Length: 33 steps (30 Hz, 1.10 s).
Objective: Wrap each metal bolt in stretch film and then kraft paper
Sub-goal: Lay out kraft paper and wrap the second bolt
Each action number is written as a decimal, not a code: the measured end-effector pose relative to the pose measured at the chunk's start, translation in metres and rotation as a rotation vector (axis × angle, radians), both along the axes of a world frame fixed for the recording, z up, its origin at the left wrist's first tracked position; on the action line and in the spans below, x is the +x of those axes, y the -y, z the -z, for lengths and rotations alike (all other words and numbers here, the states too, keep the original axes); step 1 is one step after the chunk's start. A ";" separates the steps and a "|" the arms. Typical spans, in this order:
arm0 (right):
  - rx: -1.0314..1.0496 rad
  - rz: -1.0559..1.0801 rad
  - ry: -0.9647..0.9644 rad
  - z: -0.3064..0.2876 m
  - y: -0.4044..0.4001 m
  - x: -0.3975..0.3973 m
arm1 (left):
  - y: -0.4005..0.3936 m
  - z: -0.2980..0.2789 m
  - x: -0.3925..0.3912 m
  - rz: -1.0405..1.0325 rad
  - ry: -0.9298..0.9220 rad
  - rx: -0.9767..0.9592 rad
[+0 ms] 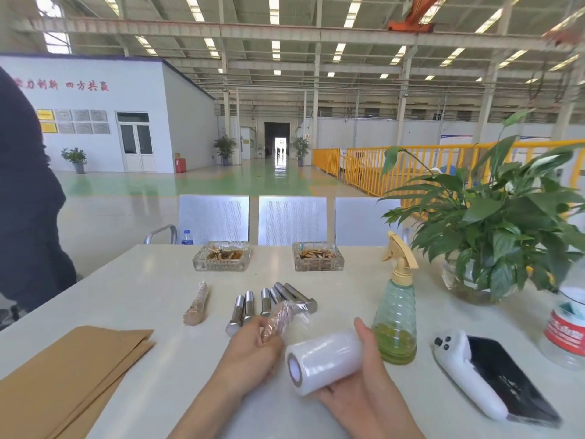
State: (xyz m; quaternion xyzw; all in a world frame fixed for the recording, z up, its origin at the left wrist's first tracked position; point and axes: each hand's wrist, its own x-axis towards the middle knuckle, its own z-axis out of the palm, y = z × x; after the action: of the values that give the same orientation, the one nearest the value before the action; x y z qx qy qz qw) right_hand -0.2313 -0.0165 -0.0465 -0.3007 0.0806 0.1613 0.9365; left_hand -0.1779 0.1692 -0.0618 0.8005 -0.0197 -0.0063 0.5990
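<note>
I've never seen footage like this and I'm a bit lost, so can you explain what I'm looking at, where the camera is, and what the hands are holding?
There is no machine here. A person wears one wide-angle camera on the head, so you look forward and down at their own two hands over a white table in a factory hall.

The left hand grips a bolt that looks brown under clear film. The right hand holds a white film roll.

On the table lie bare bolts, one wrapped bolt, kraft paper, two ashtrays, a spray bottle, a plant, a phone and a plastic bottle at the right edge.
</note>
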 end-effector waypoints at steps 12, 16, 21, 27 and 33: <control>-0.132 0.075 0.073 0.006 -0.001 -0.004 | -0.017 -0.009 -0.003 0.194 -0.136 -0.430; -0.137 0.054 0.103 0.005 0.000 -0.005 | -0.012 -0.007 -0.006 0.131 0.062 -0.228; -0.183 0.059 0.141 0.005 -0.007 -0.005 | -0.013 0.008 -0.002 -0.041 0.389 0.342; -0.155 0.085 0.097 0.011 -0.008 -0.005 | -0.020 0.004 -0.002 0.059 0.153 0.128; -0.169 0.083 0.124 0.010 -0.005 -0.002 | -0.024 0.004 -0.004 0.134 0.296 0.153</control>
State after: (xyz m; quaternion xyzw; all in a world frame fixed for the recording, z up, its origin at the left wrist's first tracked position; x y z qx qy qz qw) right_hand -0.2333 -0.0114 -0.0567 -0.3843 0.0481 0.0961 0.9169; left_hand -0.1819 0.1929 -0.0663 0.8328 -0.1606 0.0703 0.5251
